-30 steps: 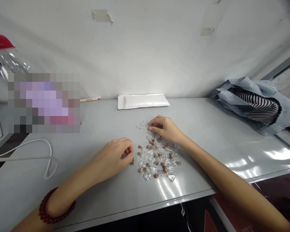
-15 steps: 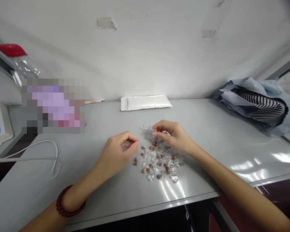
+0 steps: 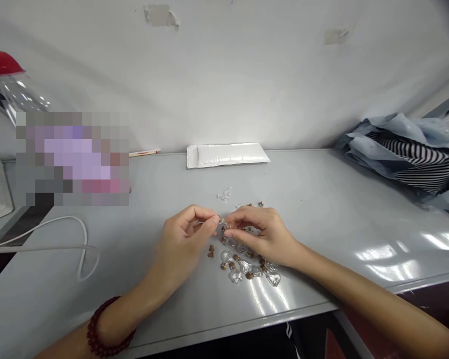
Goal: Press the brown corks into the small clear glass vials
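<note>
My left hand (image 3: 189, 237) is closed in a pinch above the grey desk, wearing a dark red bead bracelet (image 3: 107, 329). At its fingertips shows a small brownish cork (image 3: 220, 219). My right hand (image 3: 265, 232) meets it from the right, thumb and fingers closed on a tiny clear glass bottle (image 3: 229, 226), partly hidden. Beneath and in front of the right hand lies a pile of tiny corked glass bottles (image 3: 243, 264), several covered by the hand. Two loose corks (image 3: 211, 251) sit left of the pile. Small clear glass pieces (image 3: 224, 194) lie apart behind it.
A white padded packet (image 3: 228, 154) lies against the back wall, with a thin pencil-like stick (image 3: 144, 153) to its left. Blue cloth with a striped lining (image 3: 415, 154) is at the right. A white cable (image 3: 84, 239) and a red-capped bottle (image 3: 3, 64) are at the left.
My right hand has moved from the back of the pile toward me and left, bringing a tiny bottle to my left fingertips. The left hand has barely moved; the view has shifted slightly.
</note>
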Tool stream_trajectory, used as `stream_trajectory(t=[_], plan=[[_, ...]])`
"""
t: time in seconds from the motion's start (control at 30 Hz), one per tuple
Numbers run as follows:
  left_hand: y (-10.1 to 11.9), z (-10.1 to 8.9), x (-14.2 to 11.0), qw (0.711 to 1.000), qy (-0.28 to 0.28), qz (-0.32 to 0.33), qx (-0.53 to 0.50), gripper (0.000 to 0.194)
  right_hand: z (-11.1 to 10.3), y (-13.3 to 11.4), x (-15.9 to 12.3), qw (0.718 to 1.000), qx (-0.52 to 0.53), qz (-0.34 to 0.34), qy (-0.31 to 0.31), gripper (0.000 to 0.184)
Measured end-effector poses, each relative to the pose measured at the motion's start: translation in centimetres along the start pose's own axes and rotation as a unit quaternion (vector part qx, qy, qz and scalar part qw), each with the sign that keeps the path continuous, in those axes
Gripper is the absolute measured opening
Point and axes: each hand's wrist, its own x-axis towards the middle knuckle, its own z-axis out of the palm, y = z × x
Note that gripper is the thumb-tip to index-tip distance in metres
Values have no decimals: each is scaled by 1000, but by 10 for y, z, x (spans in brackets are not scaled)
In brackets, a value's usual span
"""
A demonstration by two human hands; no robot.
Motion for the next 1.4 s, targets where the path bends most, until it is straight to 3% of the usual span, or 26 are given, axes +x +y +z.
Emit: stream_trajectory(t=[0.37, 0.63, 0.97, 1.17, 1.3, 1.4], plan=[[-6, -5, 7, 995, -65, 66, -26, 14, 1, 4, -5, 998, 23, 34, 38, 13], [1, -10, 4, 991, -96, 47, 81, 31, -12, 8, 2, 998, 25, 58, 19, 15], [-1, -12, 4, 985, -164, 31, 45, 35, -6, 9, 0, 999, -1, 39, 35, 13], [1, -24, 12, 970, -134, 57, 195, 36, -21, 5, 5, 992, -117, -7, -45, 13], [-5, -41, 14, 933, -224, 58, 277, 35, -30, 5, 6, 974, -197, -35, -105, 9], [-6, -45, 13, 915, -272, 71, 289, 29, -33, 10, 6, 973, -206, -36, -102, 16]])
